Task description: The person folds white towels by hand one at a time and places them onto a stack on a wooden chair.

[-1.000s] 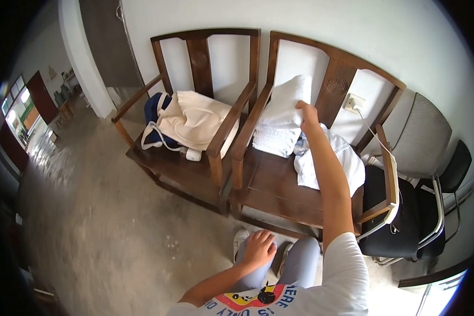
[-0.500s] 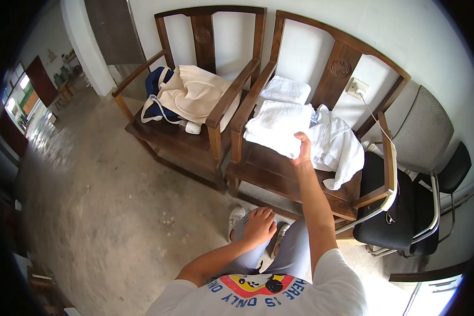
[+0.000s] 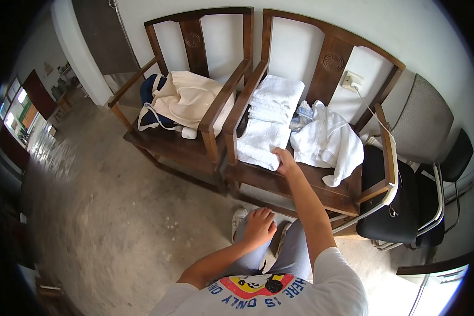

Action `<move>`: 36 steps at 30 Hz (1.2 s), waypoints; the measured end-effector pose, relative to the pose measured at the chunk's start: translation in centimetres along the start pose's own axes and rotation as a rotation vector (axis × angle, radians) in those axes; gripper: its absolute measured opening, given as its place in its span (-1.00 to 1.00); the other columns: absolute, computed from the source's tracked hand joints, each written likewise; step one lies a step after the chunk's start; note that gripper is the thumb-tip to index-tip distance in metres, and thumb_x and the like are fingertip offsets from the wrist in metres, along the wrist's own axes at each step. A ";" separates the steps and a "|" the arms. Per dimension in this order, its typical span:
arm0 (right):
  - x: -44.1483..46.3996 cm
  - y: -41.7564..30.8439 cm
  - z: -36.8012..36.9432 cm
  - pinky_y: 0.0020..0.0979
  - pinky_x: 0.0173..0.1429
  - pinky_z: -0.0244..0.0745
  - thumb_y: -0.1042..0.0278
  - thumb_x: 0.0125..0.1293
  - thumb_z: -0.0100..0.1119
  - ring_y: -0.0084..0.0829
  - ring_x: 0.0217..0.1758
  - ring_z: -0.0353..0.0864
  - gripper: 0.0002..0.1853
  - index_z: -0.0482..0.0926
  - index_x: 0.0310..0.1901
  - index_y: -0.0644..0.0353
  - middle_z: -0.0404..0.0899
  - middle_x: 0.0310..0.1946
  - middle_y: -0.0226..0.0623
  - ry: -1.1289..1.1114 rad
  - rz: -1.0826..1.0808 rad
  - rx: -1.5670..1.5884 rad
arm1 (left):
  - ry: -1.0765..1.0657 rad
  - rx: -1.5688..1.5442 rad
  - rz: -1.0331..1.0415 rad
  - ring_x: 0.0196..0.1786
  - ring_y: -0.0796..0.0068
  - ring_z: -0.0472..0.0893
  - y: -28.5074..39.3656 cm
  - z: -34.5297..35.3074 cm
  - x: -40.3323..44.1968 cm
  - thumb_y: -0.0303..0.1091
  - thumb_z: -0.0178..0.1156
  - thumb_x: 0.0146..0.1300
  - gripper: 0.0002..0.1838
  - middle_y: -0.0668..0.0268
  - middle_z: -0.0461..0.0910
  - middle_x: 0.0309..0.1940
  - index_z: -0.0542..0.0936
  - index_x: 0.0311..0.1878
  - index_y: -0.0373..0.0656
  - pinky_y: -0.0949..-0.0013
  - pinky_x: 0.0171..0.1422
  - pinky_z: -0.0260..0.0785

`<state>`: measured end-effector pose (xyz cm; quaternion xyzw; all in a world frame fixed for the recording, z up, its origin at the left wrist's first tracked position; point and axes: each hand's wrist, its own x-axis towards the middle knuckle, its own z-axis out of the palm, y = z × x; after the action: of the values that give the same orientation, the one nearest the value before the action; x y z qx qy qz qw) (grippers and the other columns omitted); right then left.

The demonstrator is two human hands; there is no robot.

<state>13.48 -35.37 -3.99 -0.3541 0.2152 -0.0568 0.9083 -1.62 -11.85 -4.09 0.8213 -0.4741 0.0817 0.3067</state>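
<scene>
Folded white towels lie in a row along the left side of the right wooden chair [image 3: 237, 131]. My right hand [image 3: 286, 162] is closed on the front corner of the nearest folded white towel [image 3: 262, 141], which lies on the seat. Behind it rests another folded white towel [image 3: 280, 90]. Just right of this hand is a crumpled white cloth [image 3: 326, 139], with a light blue patterned cloth [image 3: 302, 117] beside it. My left hand [image 3: 259, 227] lies over my knee with its fingers stretched out, holding nothing.
A second wooden chair [image 3: 168, 145] on the left holds a cream cloth bag [image 3: 192, 95] and something dark blue. On the right stand black chairs [image 3: 387, 195]. A white cord [image 3: 371, 108] runs from the wall socket [image 3: 353, 80] over the armrest.
My right hand has moved down and slightly left with the front towel, which now lies lower on the seat in front of the others. The left hand stays on the knee.
</scene>
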 end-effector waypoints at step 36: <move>-19.2 -6.4 -15.2 -0.06 -0.03 0.48 0.30 0.04 0.27 0.06 -0.06 0.57 -0.60 0.52 -0.09 0.33 0.58 -0.18 0.10 1.169 -0.592 -1.294 | 0.047 -0.038 0.021 0.10 0.15 0.45 -0.4 0.3 -0.8 -0.32 0.22 -0.02 -0.67 0.21 0.51 -0.06 0.56 -0.14 -0.17 0.06 0.14 0.25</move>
<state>-10.02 -44.63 -2.95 -0.7488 0.5304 -0.3252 0.2285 -1.79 -11.33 -4.85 0.8081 -0.4769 0.0951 0.3324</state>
